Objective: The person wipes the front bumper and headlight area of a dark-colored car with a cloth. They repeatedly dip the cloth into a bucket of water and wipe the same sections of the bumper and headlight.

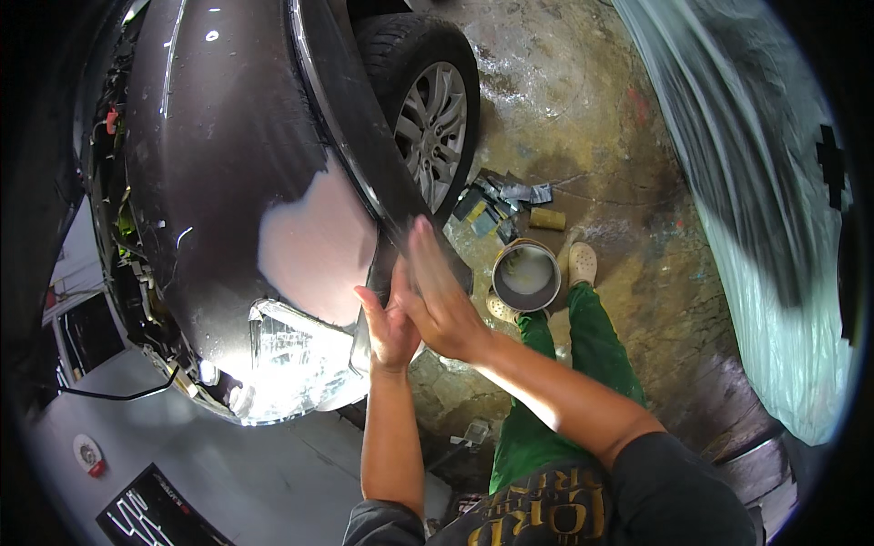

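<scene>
Directly in front of me is the dark front fender [212, 157] of a car with a smooth pinkish patch [317, 239], probably filler or primer. My left hand [395, 334] is raised beside the fender's lower edge, its thumb spread and its palm bare. Close against it is my right hand [444, 300], flat, fingers extended and blurred. The two palms face each other; whether they touch cannot be made out. I see nothing held in either hand. Left of my hands, the headlight [300, 362] glares brightly and seems covered with clear film.
A bucket [526, 276] of cloudy liquid stands by my feet. Used sandpaper pieces [495, 205] and a yellow block [547, 218] lie near the front wheel [433, 123]. Plastic sheeting [744, 205] drapes a large shape at right. Along the fender's left is an exposed engine-bay edge [130, 239].
</scene>
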The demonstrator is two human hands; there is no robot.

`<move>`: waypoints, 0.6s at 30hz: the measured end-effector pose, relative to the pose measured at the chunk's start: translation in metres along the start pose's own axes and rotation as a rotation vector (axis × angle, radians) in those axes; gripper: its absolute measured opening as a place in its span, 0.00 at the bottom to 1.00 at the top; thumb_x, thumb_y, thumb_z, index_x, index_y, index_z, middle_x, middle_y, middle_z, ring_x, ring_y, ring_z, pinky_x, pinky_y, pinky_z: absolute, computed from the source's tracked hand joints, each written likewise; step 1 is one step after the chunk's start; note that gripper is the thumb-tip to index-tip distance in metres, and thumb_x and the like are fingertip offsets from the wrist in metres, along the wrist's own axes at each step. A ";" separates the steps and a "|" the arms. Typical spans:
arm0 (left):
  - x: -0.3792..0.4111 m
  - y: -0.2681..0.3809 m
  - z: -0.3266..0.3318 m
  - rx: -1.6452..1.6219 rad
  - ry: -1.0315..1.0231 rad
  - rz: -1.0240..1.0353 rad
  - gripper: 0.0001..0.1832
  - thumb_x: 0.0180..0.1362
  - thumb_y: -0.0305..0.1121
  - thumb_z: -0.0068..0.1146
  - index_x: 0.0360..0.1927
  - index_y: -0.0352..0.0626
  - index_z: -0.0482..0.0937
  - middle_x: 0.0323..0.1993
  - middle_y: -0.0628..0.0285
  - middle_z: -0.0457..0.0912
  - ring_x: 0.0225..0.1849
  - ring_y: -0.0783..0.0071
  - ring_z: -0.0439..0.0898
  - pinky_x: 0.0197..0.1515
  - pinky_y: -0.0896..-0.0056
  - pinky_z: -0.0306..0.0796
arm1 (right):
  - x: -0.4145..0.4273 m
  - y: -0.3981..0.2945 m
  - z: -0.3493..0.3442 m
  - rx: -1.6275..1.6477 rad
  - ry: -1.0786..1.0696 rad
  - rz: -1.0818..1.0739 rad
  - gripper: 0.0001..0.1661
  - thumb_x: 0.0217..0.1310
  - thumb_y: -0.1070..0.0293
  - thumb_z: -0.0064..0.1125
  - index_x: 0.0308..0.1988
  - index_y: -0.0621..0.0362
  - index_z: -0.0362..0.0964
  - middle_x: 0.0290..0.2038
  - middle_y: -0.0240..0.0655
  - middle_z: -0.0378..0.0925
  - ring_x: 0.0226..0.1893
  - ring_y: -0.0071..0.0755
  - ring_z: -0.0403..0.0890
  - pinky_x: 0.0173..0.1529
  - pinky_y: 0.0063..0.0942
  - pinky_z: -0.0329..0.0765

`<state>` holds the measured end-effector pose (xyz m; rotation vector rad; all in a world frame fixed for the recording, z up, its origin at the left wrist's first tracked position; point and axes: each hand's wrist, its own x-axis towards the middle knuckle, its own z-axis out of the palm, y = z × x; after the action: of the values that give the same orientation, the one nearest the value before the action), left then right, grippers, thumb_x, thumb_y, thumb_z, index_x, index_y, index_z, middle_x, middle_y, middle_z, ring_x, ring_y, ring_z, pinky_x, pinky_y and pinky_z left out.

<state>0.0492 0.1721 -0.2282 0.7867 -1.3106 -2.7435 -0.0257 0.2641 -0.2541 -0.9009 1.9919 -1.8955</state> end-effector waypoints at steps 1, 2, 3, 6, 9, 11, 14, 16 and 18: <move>0.001 0.000 -0.002 -0.020 -0.055 -0.016 0.55 0.68 0.78 0.20 0.82 0.41 0.45 0.82 0.61 0.51 0.82 0.64 0.49 0.81 0.52 0.39 | 0.004 0.004 0.002 -0.001 0.030 -0.032 0.46 0.76 0.56 0.50 0.72 0.83 0.42 0.76 0.72 0.40 0.78 0.73 0.41 0.80 0.57 0.44; 0.000 0.000 -0.003 -0.023 0.026 -0.047 0.58 0.66 0.80 0.20 0.82 0.38 0.45 0.82 0.61 0.51 0.82 0.64 0.48 0.81 0.54 0.38 | 0.015 0.011 0.007 -0.001 0.059 -0.064 0.46 0.76 0.56 0.50 0.72 0.83 0.42 0.76 0.73 0.39 0.78 0.73 0.40 0.80 0.57 0.44; -0.003 -0.003 -0.005 -0.022 0.041 -0.038 0.58 0.65 0.80 0.19 0.82 0.38 0.45 0.82 0.61 0.51 0.82 0.64 0.49 0.81 0.54 0.38 | 0.037 0.006 0.008 0.003 0.087 -0.091 0.47 0.76 0.56 0.50 0.72 0.83 0.41 0.76 0.73 0.39 0.78 0.73 0.40 0.80 0.57 0.43; 0.008 -0.008 0.003 -0.015 0.058 0.023 0.61 0.63 0.83 0.19 0.81 0.38 0.47 0.80 0.61 0.55 0.81 0.64 0.50 0.81 0.57 0.38 | 0.157 -0.035 -0.004 0.005 0.083 -0.058 0.47 0.78 0.51 0.45 0.72 0.83 0.42 0.75 0.74 0.41 0.78 0.72 0.40 0.80 0.57 0.41; 0.006 -0.005 -0.004 0.042 0.015 -0.021 0.57 0.67 0.79 0.20 0.81 0.38 0.45 0.81 0.61 0.53 0.80 0.63 0.53 0.80 0.56 0.45 | 0.153 -0.034 0.001 -0.031 0.125 -0.080 0.46 0.79 0.50 0.42 0.72 0.83 0.43 0.75 0.73 0.42 0.79 0.71 0.40 0.80 0.56 0.41; 0.005 -0.008 -0.005 -0.432 -0.008 0.113 0.59 0.64 0.81 0.18 0.82 0.39 0.43 0.82 0.60 0.49 0.81 0.61 0.49 0.81 0.55 0.40 | 0.083 -0.015 0.015 -0.017 0.145 -0.032 0.45 0.79 0.52 0.42 0.73 0.81 0.41 0.76 0.72 0.40 0.79 0.70 0.38 0.81 0.53 0.39; 0.011 -0.004 0.002 -0.300 -0.099 0.061 0.59 0.63 0.82 0.18 0.82 0.41 0.42 0.83 0.58 0.47 0.81 0.58 0.49 0.81 0.55 0.39 | -0.037 0.015 0.026 0.202 0.081 0.387 0.46 0.80 0.52 0.43 0.76 0.75 0.35 0.78 0.66 0.34 0.81 0.62 0.34 0.82 0.47 0.37; 0.012 -0.003 0.007 0.078 -0.055 0.022 0.60 0.63 0.83 0.18 0.82 0.42 0.42 0.83 0.56 0.47 0.81 0.55 0.49 0.81 0.53 0.38 | -0.096 0.042 0.029 0.440 0.066 0.591 0.45 0.81 0.56 0.43 0.77 0.72 0.31 0.80 0.60 0.32 0.82 0.56 0.32 0.82 0.42 0.41; 0.012 -0.007 0.007 0.157 -0.009 0.070 0.60 0.63 0.83 0.19 0.82 0.42 0.42 0.83 0.55 0.47 0.82 0.55 0.49 0.81 0.53 0.39 | -0.113 0.030 0.006 0.977 0.281 0.798 0.44 0.81 0.60 0.44 0.77 0.72 0.32 0.81 0.55 0.33 0.82 0.50 0.35 0.81 0.39 0.46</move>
<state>0.0369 0.1795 -0.2352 0.7210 -1.5398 -2.6189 0.0577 0.3235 -0.3105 0.3775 0.9662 -2.0940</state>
